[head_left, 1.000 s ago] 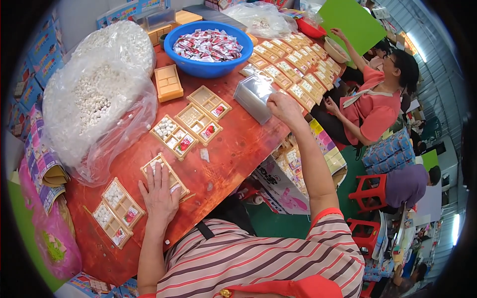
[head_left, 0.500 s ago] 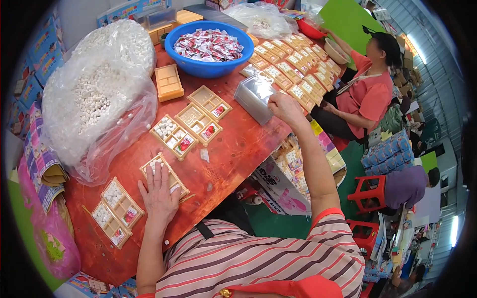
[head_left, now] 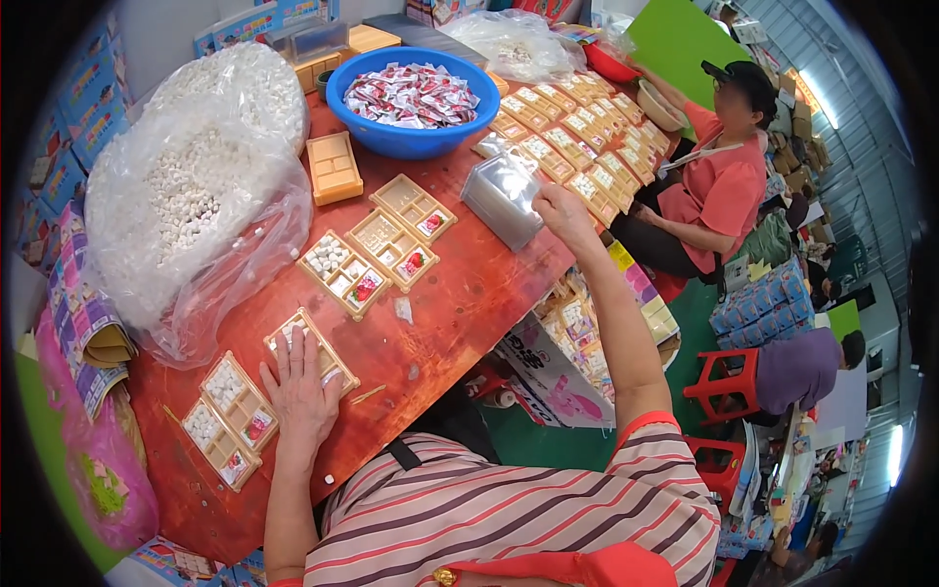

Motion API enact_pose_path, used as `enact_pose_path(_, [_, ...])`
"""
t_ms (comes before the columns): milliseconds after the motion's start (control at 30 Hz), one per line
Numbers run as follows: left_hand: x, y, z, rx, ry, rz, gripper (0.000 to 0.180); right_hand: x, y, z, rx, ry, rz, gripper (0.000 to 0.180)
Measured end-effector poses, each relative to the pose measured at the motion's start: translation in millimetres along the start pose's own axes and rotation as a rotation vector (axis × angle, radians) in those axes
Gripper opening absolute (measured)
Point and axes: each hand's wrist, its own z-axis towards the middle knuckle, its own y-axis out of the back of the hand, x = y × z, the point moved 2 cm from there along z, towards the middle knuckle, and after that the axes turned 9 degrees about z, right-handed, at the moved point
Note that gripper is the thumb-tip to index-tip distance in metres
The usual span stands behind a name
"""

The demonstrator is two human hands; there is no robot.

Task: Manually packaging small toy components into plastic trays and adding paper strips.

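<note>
Tan plastic tray [head_left: 315, 354] lies at near table edge, pinned flat under open left hand [head_left: 301, 389]. Right hand [head_left: 564, 210] pinches stack of clear lids [head_left: 501, 199] mid-table. Best peel single lid, keep tray steady, align corners before pressing.

Red-brown worn table [head_left: 460, 303], tan plastic trays [head_left: 391, 245] with white pieces and red packets, blue bowl [head_left: 411, 142] of red-and-white wrappers, clear bag [head_left: 186, 215] of white pellets, silvery clear sleeves [head_left: 501, 196], red-grey-white striped shirt [head_left: 509, 519], green floor [head_left: 558, 445], red stool [head_left: 724, 386]
</note>
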Motion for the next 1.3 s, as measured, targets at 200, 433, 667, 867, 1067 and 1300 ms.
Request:
enact_pose_path(200, [0, 12, -1, -0.021, -0.005, -0.087, 0.062, 11, 11, -5, -0.106, 0.026, 0.143, 0.019])
enact_pose_path(433, [-12, 42, 1, -0.348, -0.123, -0.471, 0.058, 119, 4, -62, 0.057, 0.123, 0.695, 0.017])
enact_pose_path(667, [-58, 33, 31, 0.217, 0.064, -1.95, 0.037, 155, -87, -112, 0.52, -0.159, 1.444, 0.015])
enact_pose_path(867, [-43, 13, 43, 0.2, 0.119, -2.128, 0.01, 147, -126, -99, 0.505, -0.347, 1.49, 0.016])
enact_pose_path(1067, [-16, 23, 50, 0.035, 0.19, -2.192, 0.01, 146, -165, -68, 0.143, 0.179, 0.776, 0.017])
enact_pose_path(1300, [11, 23, 30, -0.12, 0.196, -2.194, 0.009, 191, -184, -66, 0.151, 0.553, -0.016, 0.026])
